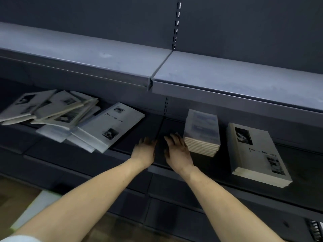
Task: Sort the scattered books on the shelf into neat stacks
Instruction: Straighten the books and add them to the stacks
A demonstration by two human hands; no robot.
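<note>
Hands, left (143, 151) and right (177, 151), flat, empty-fingered, beside squared paperback stack (201, 132)

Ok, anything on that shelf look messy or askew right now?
Yes. The pile of books at the shelf's left lies fanned and overlapping at odd angles. The small stack and large stack on the right look squared. Both hands are empty.

A single wide-angle head camera looks forward and down from close above at a dark shelf (143, 126), both forearms reaching in from the bottom edge.
</note>
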